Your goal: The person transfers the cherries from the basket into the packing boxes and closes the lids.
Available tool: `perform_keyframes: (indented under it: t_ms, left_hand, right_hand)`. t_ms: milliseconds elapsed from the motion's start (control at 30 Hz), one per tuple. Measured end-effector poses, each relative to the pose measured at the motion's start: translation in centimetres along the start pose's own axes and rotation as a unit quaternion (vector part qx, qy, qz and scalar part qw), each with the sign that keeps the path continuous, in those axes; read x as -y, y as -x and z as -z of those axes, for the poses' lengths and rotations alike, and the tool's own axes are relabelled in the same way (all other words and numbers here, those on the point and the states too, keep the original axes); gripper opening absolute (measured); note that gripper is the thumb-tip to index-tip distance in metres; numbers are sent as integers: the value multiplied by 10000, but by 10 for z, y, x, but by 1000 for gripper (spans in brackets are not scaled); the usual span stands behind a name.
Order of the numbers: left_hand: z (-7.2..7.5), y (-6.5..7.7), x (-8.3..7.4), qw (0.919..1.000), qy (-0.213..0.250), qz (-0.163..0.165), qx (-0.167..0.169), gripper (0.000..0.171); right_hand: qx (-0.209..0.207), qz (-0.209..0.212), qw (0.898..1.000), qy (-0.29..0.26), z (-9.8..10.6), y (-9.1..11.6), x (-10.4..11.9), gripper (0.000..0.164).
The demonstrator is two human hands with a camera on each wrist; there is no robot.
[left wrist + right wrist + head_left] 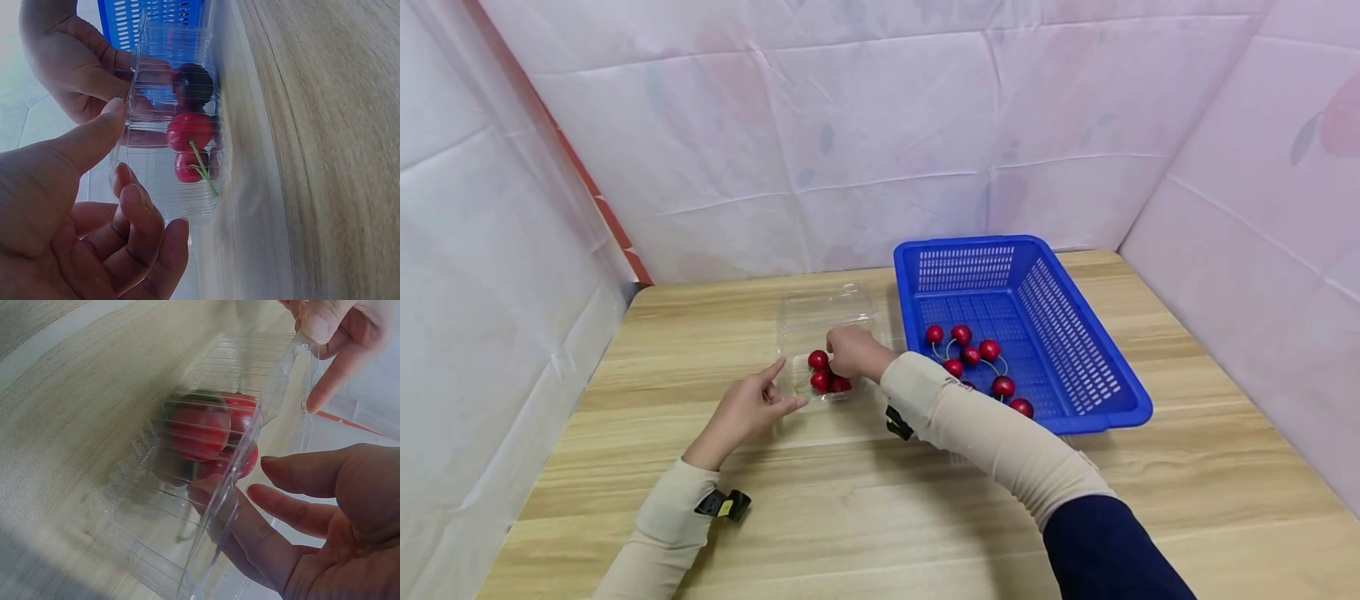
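A clear plastic box (169, 209) with a hinged lid (820, 307) thrown back lies on the table, several red cherries (820, 381) inside. One cherry (190, 131) shows a green stem against the box wall. At the box's left end, my left hand (748, 414) holds the rim with its thumb at the near corner and its index finger farther back. My right hand (853, 352) reaches into the box from the right. In the right wrist view, its fingertips (206, 487) are beside the cherries, thumb apart, with nothing seen held.
To the right stands a blue plastic basket (1097, 367) with slotted walls. Several cherries (990, 350) with stems lie in it, partly hidden by my right forearm. A wooden table (850, 500) carries everything. Patterned white sheeting (880, 125) encloses the back and sides.
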State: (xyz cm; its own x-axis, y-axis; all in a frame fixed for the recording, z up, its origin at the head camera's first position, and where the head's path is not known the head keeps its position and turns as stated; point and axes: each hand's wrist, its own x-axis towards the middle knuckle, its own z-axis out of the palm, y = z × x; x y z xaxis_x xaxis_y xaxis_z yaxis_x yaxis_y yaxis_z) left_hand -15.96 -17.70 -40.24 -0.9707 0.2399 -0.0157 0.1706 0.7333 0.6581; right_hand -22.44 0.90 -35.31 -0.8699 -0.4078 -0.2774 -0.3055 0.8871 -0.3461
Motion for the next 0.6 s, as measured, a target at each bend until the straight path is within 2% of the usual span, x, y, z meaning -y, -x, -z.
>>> perform_keyframes:
  t_ms: [400, 500, 600]
  left_hand:
    - [0, -1, -1, 10000, 36, 32, 22, 81]
    - [0, -1, -1, 10000, 21, 24, 9, 81]
    - [0, -1, 0, 10000, 5, 21, -4, 80]
  right_hand:
    - [-8, 90, 9999, 137, -1, 1, -1, 21]
    - [19, 95, 9999, 107, -1, -1, -1, 5]
    - [0, 149, 9998, 108, -1, -3, -1, 28]
